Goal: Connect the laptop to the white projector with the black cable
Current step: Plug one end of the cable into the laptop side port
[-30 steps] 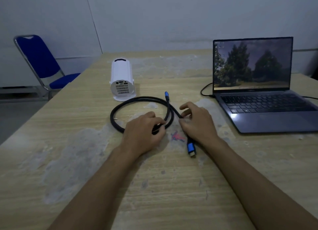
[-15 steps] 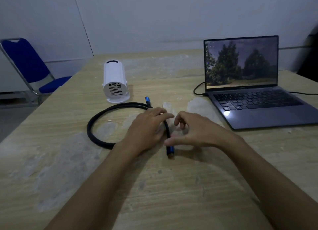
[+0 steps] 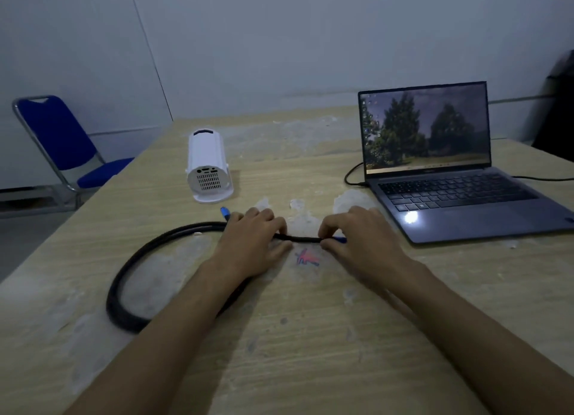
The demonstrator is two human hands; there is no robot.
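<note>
Both my hands on the thick black cable, one plug pointed at the laptop.

My right hand [image 3: 357, 237] pinches the black cable [image 3: 174, 237] just behind its blue-tipped plug [image 3: 341, 239]; my left hand [image 3: 253, 243] clamps the cable beside it, the short stretch between them running left to right. The open grey laptop [image 3: 459, 197] sits just right of that plug, nearer my right hand; the white cylindrical projector [image 3: 208, 166] lies beyond my left, near the cable's other blue end [image 3: 225, 212].
</note>
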